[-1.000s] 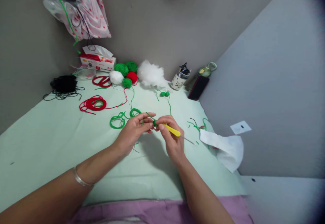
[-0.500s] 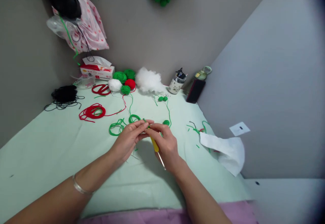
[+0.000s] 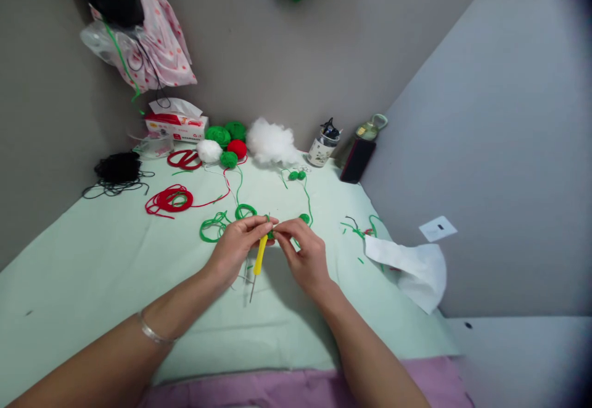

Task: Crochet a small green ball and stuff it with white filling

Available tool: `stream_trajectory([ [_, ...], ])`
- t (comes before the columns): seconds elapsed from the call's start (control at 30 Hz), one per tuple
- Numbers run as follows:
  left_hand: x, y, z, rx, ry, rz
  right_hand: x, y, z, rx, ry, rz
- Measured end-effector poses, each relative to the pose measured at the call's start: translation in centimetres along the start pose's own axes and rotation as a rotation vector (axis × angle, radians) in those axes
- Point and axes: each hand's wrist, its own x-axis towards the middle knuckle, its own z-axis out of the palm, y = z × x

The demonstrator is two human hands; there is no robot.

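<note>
Over the middle of the table, my left hand [image 3: 231, 244] is closed, thumb against fingers, on a small piece of green crochet work [image 3: 271, 234]. A crochet hook with a yellow handle [image 3: 259, 259] hangs from the same spot, its metal end pointing down towards me. The hook's upper end is hidden by the fingers. My right hand [image 3: 306, 254] pinches at the right edge of the green work, thumb and forefinger together. Green yarn coils [image 3: 213, 228] lie just beyond my left hand, and a small green ball [image 3: 304, 218] lies beyond my right.
Red yarn [image 3: 170, 199], black yarn [image 3: 119, 169] and red-handled scissors [image 3: 185, 159] lie left. Yarn balls [image 3: 217, 137], a tissue box [image 3: 178, 127], white stuffing [image 3: 272, 142], a jar [image 3: 322, 149] and a phone [image 3: 357, 160] line the back. White cloth [image 3: 411, 266] lies right.
My right hand has let go of the crochet hook and now pinches the green work. The hook has swung left and hangs below my left fingers.
</note>
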Motion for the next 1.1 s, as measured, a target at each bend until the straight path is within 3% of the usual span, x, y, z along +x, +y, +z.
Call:
stream_trajectory([
  [0.27, 0.3, -0.4, -0.3, 0.025, -0.117, -0.081, 0.9, 1.0, -0.3, 0.152, 0.077, 0.193],
  [0.63, 0.9, -1.3, -0.4, 0.015, -0.166, -0.192, 0.9, 1.5, 0.2, 0.338, 0.09, 0.329],
  [0.9, 1.3, -1.6, -0.6, 0.038, -0.162, -0.171, 1.1, 1.9, 0.3, 0.542, -0.105, 0.442],
  [1.1, 1.3, -1.7, -0.8, 0.095, -0.196, -0.201, 0.9, 2.3, 0.3, 0.598, -0.122, 0.469],
])
